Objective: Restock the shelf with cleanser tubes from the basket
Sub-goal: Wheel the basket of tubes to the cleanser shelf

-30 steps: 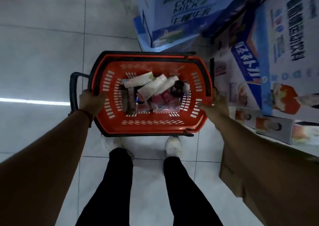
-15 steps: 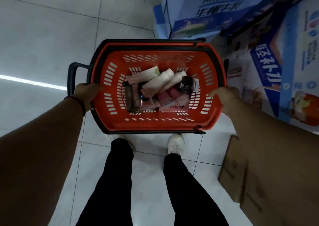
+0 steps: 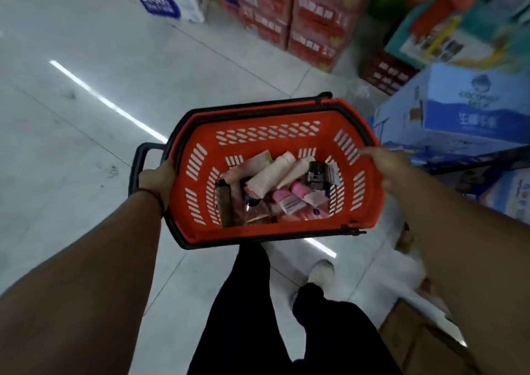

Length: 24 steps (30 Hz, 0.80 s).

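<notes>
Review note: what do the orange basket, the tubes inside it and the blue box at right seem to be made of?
The basket looks like moulded plastic with a dull sheen: slotted one-piece walls. The tubes are probably soft, smooth plastic, given flattened crimped ends; blur leaves it open. The blue box is likely printed cardboard: creased edges.

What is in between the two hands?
The orange basket, with cleanser tubes piled in its bottom, lies between the left hand and the right hand, seen in the head view.
</notes>
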Each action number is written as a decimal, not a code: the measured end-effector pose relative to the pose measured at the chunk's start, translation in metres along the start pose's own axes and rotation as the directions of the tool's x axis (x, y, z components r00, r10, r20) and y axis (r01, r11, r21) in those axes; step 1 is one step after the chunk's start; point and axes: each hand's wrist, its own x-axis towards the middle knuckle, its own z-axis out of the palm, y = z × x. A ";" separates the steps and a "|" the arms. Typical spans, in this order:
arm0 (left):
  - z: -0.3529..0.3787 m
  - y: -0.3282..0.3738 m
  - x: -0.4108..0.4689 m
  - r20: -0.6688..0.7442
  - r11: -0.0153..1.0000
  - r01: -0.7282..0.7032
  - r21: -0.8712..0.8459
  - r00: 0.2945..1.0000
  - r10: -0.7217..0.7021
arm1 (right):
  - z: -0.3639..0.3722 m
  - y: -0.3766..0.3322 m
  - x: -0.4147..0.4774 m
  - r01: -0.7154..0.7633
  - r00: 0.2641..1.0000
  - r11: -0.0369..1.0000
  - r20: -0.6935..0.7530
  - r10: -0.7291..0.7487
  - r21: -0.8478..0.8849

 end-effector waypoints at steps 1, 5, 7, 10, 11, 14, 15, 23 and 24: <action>-0.028 0.010 0.004 -0.033 0.999 0.000 -0.038 0.999 -0.001 | 0.017 -0.019 -0.016 0.031 1.000 0.999 0.001 -0.031 -0.027; -0.133 0.064 -0.008 -0.144 0.990 -0.058 -0.126 0.989 0.040 | 0.084 -0.093 -0.041 0.132 0.988 0.985 0.098 -0.121 -0.113; -0.183 0.098 -0.011 -0.155 0.984 -0.113 -0.135 0.984 0.091 | 0.128 -0.145 -0.078 0.225 0.971 0.968 0.105 -0.213 -0.110; -0.261 0.152 -0.003 -0.185 0.959 -0.230 -0.165 0.962 0.199 | 0.191 -0.230 -0.152 0.378 0.922 0.915 0.148 -0.358 -0.142; -0.285 0.172 0.000 -0.184 0.952 -0.254 -0.173 0.957 0.222 | 0.210 -0.257 -0.177 0.417 0.907 0.896 0.131 -0.400 -0.153; -0.349 0.230 0.002 -0.258 0.933 -0.330 -0.146 0.923 0.286 | 0.265 -0.328 -0.238 0.559 0.827 0.814 0.170 -0.535 -0.159; -0.369 0.248 0.005 -0.285 0.927 -0.352 -0.132 0.909 0.305 | 0.281 -0.349 -0.266 0.586 0.810 0.789 0.153 -0.566 -0.184; -0.488 0.376 0.076 -0.337 0.872 -0.450 -0.194 0.865 0.371 | 0.455 -0.518 -0.326 0.804 0.585 0.519 0.235 -0.776 -0.289; -0.504 0.392 0.100 -0.350 0.870 -0.451 -0.199 0.862 0.367 | 0.482 -0.544 -0.331 0.819 0.565 0.490 0.272 -0.779 -0.299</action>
